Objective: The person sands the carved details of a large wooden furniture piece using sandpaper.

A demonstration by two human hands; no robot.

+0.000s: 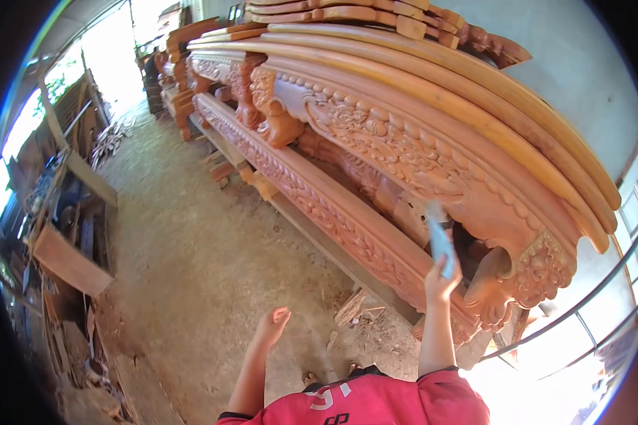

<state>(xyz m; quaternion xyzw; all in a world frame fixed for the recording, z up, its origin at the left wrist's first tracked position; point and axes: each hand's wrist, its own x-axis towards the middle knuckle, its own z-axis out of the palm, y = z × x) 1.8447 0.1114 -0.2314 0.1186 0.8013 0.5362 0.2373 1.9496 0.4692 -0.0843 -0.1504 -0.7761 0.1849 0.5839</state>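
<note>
My right hand (443,281) is closed around the light blue handle of a brush-like tool (441,244), whose pale, blurred tip points up at the carved apron. That hand is just in front of the large carved wooden piece (411,152), near its clawed foot (489,287). Below the tool runs a lower carved beam (319,205). Away from the furniture, my left hand (273,324) hangs over the concrete floor with its fingers curled in, touching nothing; whether it holds something small cannot be made out.
Long curved wooden rails (439,67) lie stacked on top of the carved piece. More carved furniture (184,78) stands at the far end. Wood scraps and boards (71,262) line the left side. Small wood offcuts (351,306) lie on the floor by the beam.
</note>
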